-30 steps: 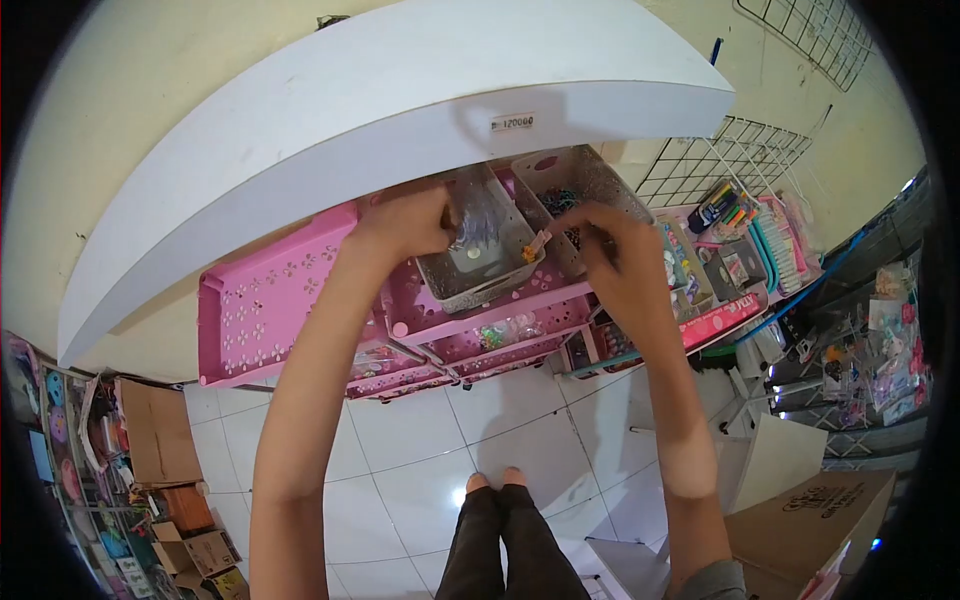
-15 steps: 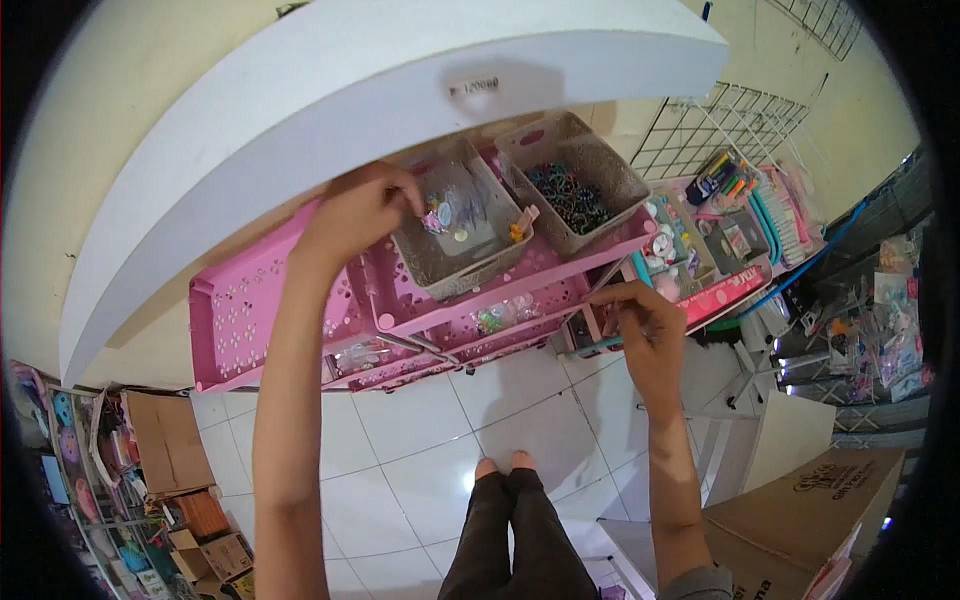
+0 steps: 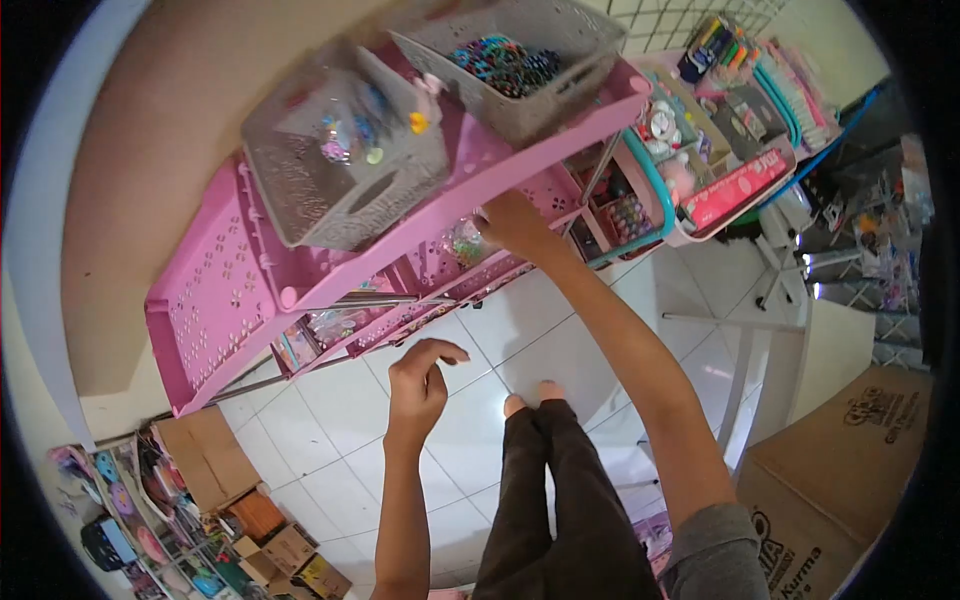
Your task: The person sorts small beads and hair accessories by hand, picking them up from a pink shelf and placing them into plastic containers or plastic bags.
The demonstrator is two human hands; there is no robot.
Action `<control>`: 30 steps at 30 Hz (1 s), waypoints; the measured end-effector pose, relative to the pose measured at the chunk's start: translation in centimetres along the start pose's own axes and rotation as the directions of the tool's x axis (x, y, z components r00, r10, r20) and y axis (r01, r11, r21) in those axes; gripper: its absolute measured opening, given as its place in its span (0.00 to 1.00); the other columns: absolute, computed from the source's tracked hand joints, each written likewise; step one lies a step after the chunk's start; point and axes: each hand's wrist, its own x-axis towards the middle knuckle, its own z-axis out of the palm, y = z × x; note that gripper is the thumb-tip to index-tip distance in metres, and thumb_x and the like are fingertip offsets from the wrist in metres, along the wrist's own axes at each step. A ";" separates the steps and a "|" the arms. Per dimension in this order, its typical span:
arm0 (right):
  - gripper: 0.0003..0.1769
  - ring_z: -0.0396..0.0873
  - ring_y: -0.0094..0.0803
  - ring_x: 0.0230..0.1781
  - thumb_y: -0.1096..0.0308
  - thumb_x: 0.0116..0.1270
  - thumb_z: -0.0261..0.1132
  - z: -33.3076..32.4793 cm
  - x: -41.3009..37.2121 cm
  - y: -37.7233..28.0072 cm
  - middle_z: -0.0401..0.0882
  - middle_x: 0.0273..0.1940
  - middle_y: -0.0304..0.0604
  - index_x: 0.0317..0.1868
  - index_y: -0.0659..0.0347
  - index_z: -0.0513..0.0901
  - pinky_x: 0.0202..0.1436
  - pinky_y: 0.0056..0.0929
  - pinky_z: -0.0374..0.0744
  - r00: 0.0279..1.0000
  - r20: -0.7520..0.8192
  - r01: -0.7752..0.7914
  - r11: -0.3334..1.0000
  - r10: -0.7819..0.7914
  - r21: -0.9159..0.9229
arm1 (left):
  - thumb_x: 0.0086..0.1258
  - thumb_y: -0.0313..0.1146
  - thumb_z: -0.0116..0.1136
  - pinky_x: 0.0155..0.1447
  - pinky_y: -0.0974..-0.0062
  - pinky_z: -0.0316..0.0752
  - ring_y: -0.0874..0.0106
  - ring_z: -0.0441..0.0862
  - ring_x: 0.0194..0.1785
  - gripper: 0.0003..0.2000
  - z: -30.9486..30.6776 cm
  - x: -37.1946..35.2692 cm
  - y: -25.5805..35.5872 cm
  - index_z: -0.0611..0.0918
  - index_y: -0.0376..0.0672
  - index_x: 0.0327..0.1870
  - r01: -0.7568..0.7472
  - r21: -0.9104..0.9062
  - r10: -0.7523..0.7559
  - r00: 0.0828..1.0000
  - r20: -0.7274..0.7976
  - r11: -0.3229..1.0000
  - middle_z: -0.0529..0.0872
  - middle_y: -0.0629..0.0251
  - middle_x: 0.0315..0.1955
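My right hand [image 3: 514, 226] reaches under the upper tier of a pink rack [image 3: 450, 213]. Its fingertips are at a clear plastic bag of small colourful pieces [image 3: 463, 243] on the lower tier; whether they grip it is hidden. My left hand [image 3: 420, 385] hangs above the floor in front of the rack, fingers bent, thumb apart, nothing visible in it. On the upper tier stands a grey basket [image 3: 395, 195] with a few small packed trinkets [image 3: 345, 138]. Beside it, a second grey basket [image 3: 560, 100] holds dark beaded strands [image 3: 505, 65].
To the right is a cart with a turquoise edge [image 3: 665, 200], stationery and a pink box [image 3: 735, 188]. Cardboard boxes stand at lower right [image 3: 840, 480] and lower left [image 3: 208, 455]. White tiled floor [image 3: 340, 430] lies below. A pale curved shelf edge [image 3: 40, 230] is at far left.
My left hand has left the trinkets in the left basket and come down over the floor. My right hand has moved left into the lower tier. The view has shifted and tilted.
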 end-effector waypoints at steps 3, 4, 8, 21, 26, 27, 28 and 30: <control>0.15 0.64 0.37 0.52 0.73 0.46 0.57 3.8 2.2 1.0 0.69 0.48 0.46 0.38 0.53 0.76 0.50 0.42 0.65 0.991 0.136 0.016 1.000 -0.013 -0.021 | 0.43 0.11 0.35 0.32 0.77 0.71 0.70 0.77 0.29 0.16 0.9 0.8 -3.2 0.73 0.35 0.32 0.170 0.087 -0.170 0.985 -0.003 0.982 0.78 0.58 0.29; 0.15 0.61 0.34 0.54 0.71 0.48 0.56 4.9 2.4 0.6 0.67 0.51 0.44 0.40 0.50 0.76 0.52 0.44 0.63 0.990 0.137 0.058 0.987 -0.037 -0.150 | 0.43 0.11 0.35 0.32 0.77 0.71 0.70 0.77 0.29 0.16 1.2 0.6 -4.4 0.73 0.35 0.32 0.177 0.098 -0.178 0.984 0.006 0.979 0.78 0.58 0.29; 0.15 0.52 0.30 0.60 0.68 0.51 0.56 10.6 2.2 -1.1 0.61 0.55 0.37 0.42 0.46 0.76 0.57 0.47 0.55 0.976 0.089 0.217 0.868 -0.198 -0.447 | 0.52 0.15 0.37 0.32 0.79 0.73 0.71 0.77 0.31 0.16 1.0 0.4 -7.7 0.69 0.38 0.43 0.246 -0.006 -0.246 0.969 -0.003 0.969 0.77 0.58 0.37; 0.09 0.73 0.27 0.33 0.65 0.50 0.62 1.6 1.6 0.2 0.76 0.31 0.39 0.31 0.60 0.78 0.38 0.26 0.70 0.998 0.050 -0.060 0.797 0.037 0.601 | 0.61 0.27 0.46 0.34 0.81 0.71 0.74 0.76 0.34 0.09 2.1 2.3 -6.0 0.70 0.39 0.43 0.374 -0.383 -0.434 0.897 -0.080 0.844 0.77 0.63 0.37; 0.11 0.66 0.16 0.22 0.64 0.57 0.58 -0.8 -1.3 -0.4 0.71 0.23 0.33 0.33 0.64 0.76 0.24 0.18 0.67 0.938 0.333 -0.230 0.548 -0.094 0.804 | 0.62 0.32 0.48 0.36 0.78 0.73 0.75 0.75 0.35 0.10 2.5 3.9 -2.0 0.70 0.39 0.42 0.313 -0.719 -0.535 0.840 -0.095 0.620 0.76 0.65 0.33; 0.13 0.65 0.15 0.23 0.64 0.58 0.58 -3.2 -1.4 -1.7 0.72 0.26 0.32 0.38 0.65 0.75 0.26 0.14 0.67 0.869 0.490 -0.371 0.572 -0.063 0.732 | 0.62 0.32 0.48 0.36 0.78 0.73 0.75 0.75 0.35 0.10 2.6 4.0 -1.8 0.70 0.39 0.42 0.312 -0.720 -0.535 0.839 -0.098 0.621 0.76 0.65 0.33; 0.13 0.65 0.15 0.23 0.64 0.58 0.58 -3.4 -1.8 -1.7 0.72 0.26 0.32 0.38 0.65 0.75 0.26 0.14 0.67 0.870 0.489 -0.368 0.574 -0.066 0.732 | 0.62 0.31 0.48 0.36 0.77 0.74 0.76 0.75 0.34 0.09 2.7 4.2 -1.7 0.70 0.39 0.41 0.271 -0.787 -0.499 0.865 -0.054 0.555 0.76 0.65 0.33; 0.12 0.66 0.15 0.24 0.65 0.58 0.58 -3.6 -2.3 -2.0 0.72 0.26 0.31 0.37 0.66 0.75 0.26 0.14 0.68 0.900 0.428 -0.333 0.515 -0.075 0.790 | 0.62 0.31 0.47 0.36 0.76 0.75 0.77 0.75 0.34 0.09 2.8 4.3 -1.4 0.70 0.40 0.41 0.228 -0.846 -0.455 0.891 -0.018 0.481 0.76 0.66 0.33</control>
